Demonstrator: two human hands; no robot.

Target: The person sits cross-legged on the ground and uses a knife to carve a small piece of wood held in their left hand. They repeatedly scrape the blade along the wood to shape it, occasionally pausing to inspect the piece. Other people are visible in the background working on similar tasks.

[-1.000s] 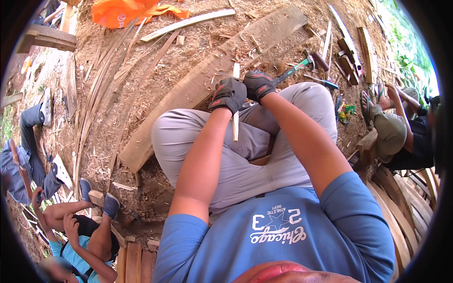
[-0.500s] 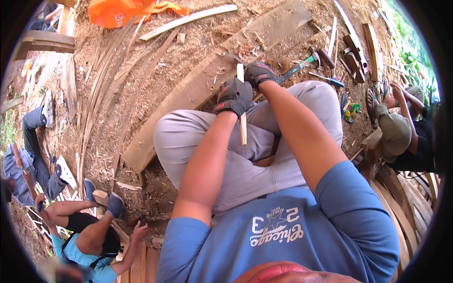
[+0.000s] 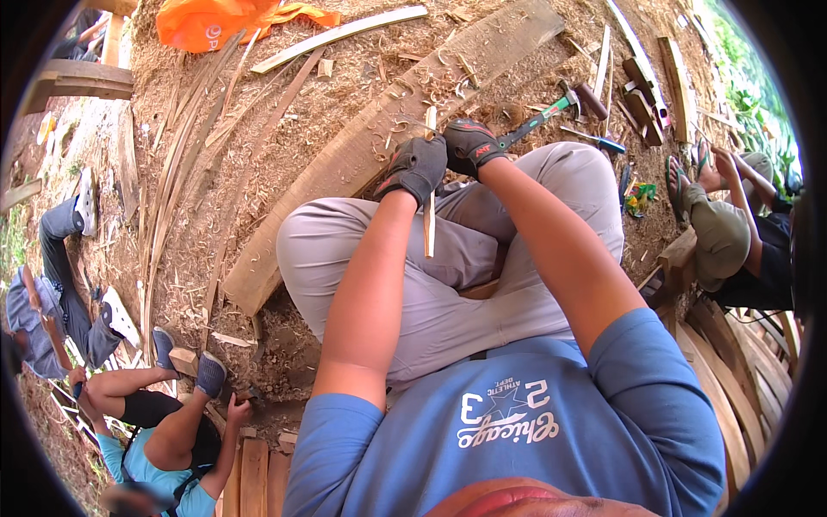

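My left hand (image 3: 417,167), in a dark work glove, is closed round a thin pale wooden strip (image 3: 429,231). The strip stands upright in the picture, its lower end over my lap and its upper end above my fist. Against it on the right, my gloved right hand (image 3: 473,147) is closed on what looks like a knife; its thin blade (image 3: 415,123) points to the upper left, across the strip, and the handle is hidden in my fist. Just beyond my right hand a hammer (image 3: 544,114) with a green and black handle lies on the ground.
A long wide plank (image 3: 319,202) lies diagonally before my crossed legs, strewn with shavings. To the right are a blue-handled tool (image 3: 610,145) and wooden hand planes (image 3: 642,112). An orange bag (image 3: 207,24) lies far left. People sit at left (image 3: 172,444) and right (image 3: 732,228).
Both hands have shifted slightly left with the strip. The blade has moved up and left relative to my hands, now lying flatter across the strip.
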